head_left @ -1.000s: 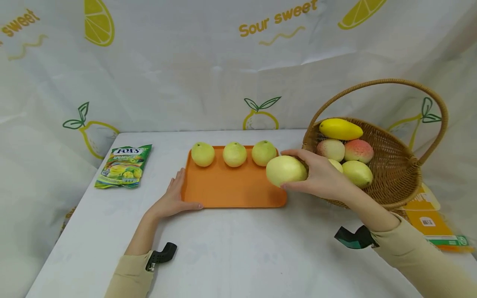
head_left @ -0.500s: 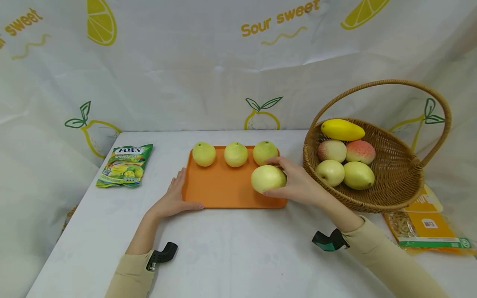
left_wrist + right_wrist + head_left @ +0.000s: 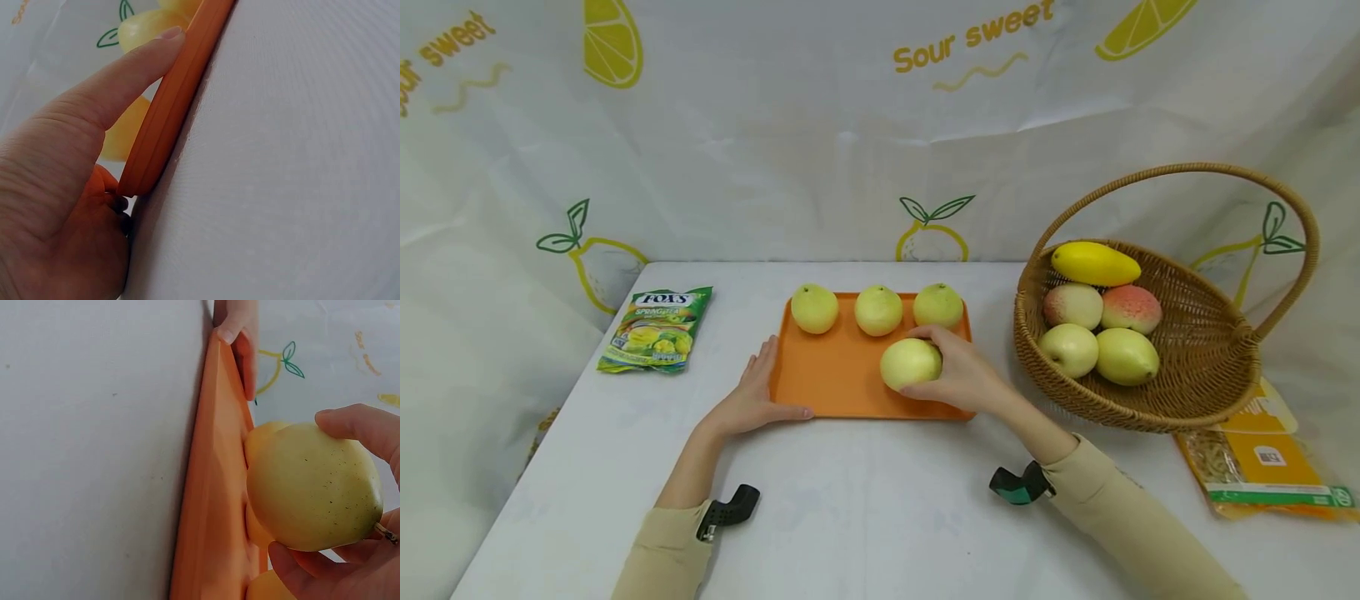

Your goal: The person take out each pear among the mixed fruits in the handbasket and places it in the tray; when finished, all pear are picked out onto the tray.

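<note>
A pale yellow-green pear (image 3: 315,490) with a short brown stem is held between the thumb and fingers of my right hand (image 3: 964,373). In the head view it overlaps the right half of the orange tray (image 3: 831,379). Three round yellow-green fruits stand in a row along the tray's far edge: a left one (image 3: 815,309), a middle one (image 3: 878,311) and a right one (image 3: 937,306). My left hand (image 3: 752,402) rests at the tray's near left corner, fingers straight along its side. Its thumb (image 3: 134,78) lies straight against the front rim.
At the right, a wicker basket (image 3: 1217,367) with a tall handle holds a yellow mango-shaped fruit (image 3: 1095,263), two peaches (image 3: 1131,309) and two yellow-green fruits (image 3: 1127,357). An orange-labelled packet (image 3: 1262,458) lies partly under it. A green candy bag (image 3: 655,330) lies far left.
My right hand has carried the pear leftward from beside the basket to over the tray's right half, and slightly lower in view. My left hand stays at the tray's corner.
</note>
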`<action>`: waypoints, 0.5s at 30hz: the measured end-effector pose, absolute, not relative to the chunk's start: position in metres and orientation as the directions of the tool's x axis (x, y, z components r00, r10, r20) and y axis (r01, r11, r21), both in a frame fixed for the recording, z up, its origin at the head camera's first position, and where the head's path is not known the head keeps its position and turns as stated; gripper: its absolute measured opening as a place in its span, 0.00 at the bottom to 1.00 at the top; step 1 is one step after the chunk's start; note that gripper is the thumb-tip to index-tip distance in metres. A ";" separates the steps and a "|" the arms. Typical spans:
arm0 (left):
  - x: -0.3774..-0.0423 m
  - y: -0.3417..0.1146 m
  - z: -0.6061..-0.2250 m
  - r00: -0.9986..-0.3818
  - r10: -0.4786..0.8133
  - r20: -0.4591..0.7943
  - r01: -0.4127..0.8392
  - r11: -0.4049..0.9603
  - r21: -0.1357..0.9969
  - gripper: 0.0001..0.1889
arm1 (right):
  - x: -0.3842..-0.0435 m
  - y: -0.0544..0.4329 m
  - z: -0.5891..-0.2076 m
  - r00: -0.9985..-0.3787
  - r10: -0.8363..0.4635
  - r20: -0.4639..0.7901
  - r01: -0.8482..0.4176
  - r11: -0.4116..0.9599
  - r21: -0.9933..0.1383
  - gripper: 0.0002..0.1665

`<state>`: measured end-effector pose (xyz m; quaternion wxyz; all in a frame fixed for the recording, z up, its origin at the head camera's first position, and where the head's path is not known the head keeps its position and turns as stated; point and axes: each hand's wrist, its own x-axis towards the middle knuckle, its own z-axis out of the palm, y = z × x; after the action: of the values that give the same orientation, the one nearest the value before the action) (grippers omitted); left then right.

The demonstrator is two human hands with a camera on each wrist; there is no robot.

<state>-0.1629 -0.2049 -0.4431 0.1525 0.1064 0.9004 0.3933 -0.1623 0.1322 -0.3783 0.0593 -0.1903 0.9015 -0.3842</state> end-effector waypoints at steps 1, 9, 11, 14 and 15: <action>-0.163 -0.205 -0.443 -0.931 0.311 -0.191 0.071 0.668 0.740 0.70 | -0.163 0.130 -0.379 -0.920 -0.391 0.037 -0.296 0.629 -0.719 0.43; -0.164 -0.205 -0.443 -0.933 0.312 -0.181 0.079 0.668 0.740 0.70 | -0.165 0.116 -0.386 -0.920 -0.391 0.023 -0.280 0.616 -0.737 0.43; -0.164 -0.205 -0.443 -0.932 0.313 -0.181 0.081 0.668 0.740 0.70 | -0.165 0.112 -0.387 -0.922 -0.386 0.024 -0.278 0.618 -0.735 0.43; -0.163 -0.205 -0.443 -0.932 0.312 -0.182 0.080 0.669 0.739 0.70 | -0.164 0.106 -0.388 -0.923 -0.384 0.031 -0.282 0.616 -0.735 0.44; -0.163 -0.205 -0.443 -0.932 0.312 -0.183 0.079 0.670 0.738 0.70 | -0.164 0.103 -0.388 -0.921 -0.387 0.036 -0.287 0.615 -0.734 0.44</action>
<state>-0.1634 -0.2048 -0.4432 0.1486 0.1085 0.9015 0.3917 -0.1644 0.1035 -0.3879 0.0630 -0.1881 0.8964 -0.3963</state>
